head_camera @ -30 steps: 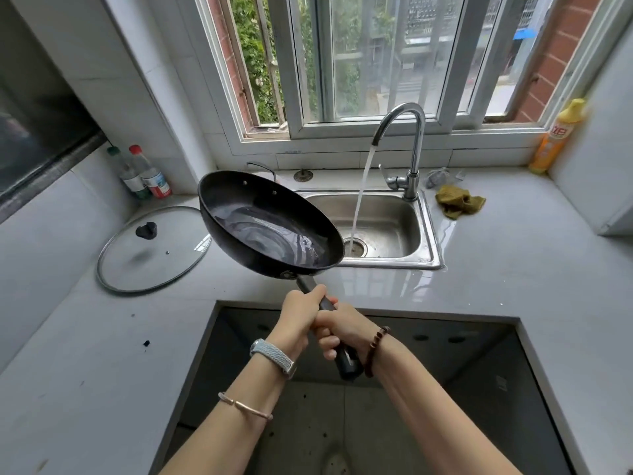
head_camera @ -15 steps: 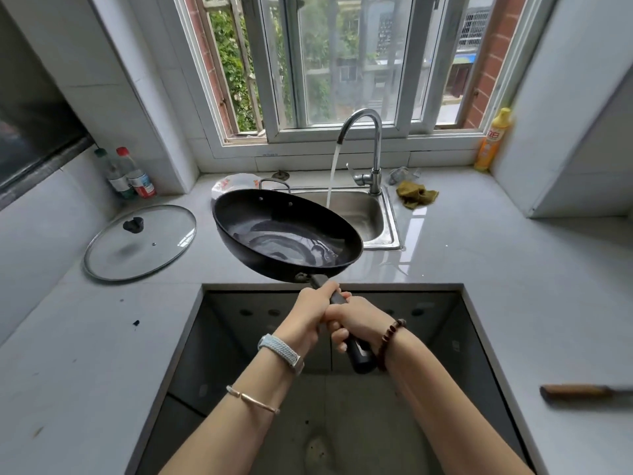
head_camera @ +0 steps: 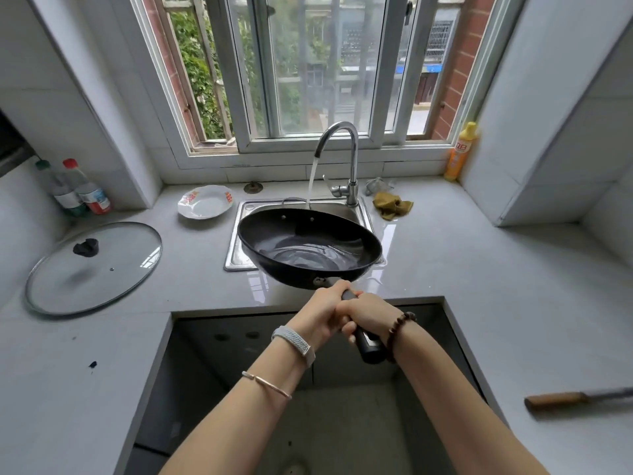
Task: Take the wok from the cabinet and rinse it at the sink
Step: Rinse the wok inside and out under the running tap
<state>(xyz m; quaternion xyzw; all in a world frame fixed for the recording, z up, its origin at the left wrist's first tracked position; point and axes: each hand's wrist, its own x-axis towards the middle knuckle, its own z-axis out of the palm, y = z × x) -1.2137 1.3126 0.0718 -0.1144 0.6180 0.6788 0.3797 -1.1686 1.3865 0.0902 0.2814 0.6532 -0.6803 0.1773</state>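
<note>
gripping the wok by its dark handle, both hands are wrapped tight around it — the left hand nearer the pan, the right hand just behind it toward the handle's end. the wok is black, round and shallow, with a thin rim and two small rivets showing on its far inner wall; a shallow pool of water glints in swirls across its bottom. it is held in the air, tilted a little, over the front part of the steel sink and the table edge before it. water runs from the curved faucet and drops behind the wok's far rim; where it lands is hidden.

the table is pale grey and glossy, with a deep rectangular opening cut into it below the arms. to the left lies a glass lid with a black knob, flat on the table, and beyond it two bottles stand in the corner. a white plate sits just left of the sink. right of the faucet lies a crumpled yellow-brown cloth, and a yellow bottle stands by the window — a wide barred window with greenery and brick outside. a wooden-handled tool lies at the far right.
</note>
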